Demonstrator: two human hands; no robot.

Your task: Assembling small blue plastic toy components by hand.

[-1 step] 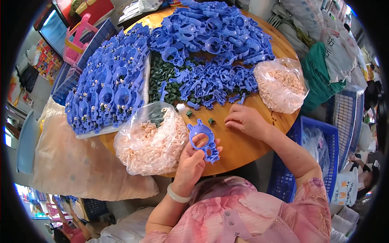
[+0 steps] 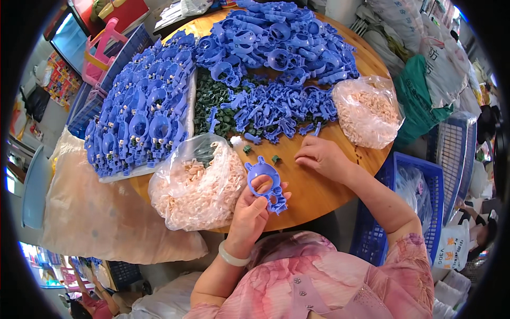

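My left hand holds a blue plastic toy shell above the near side of the table. The shell has a round opening, small ears on top and a cut-out lower part; my thumb presses its front. My right hand rests on the wood with its fingers curled together; whether anything small is between them is hidden. Just beyond it lie small blue plastic pieces. Two small dark green pieces sit between my hands, with a small white piece nearby.
On the round wooden table are a heap of blue shells, smaller blue parts, dark green parts and a tray of fitted shells. Clear bags of pale pieces flank my hands. A blue crate stands at right.
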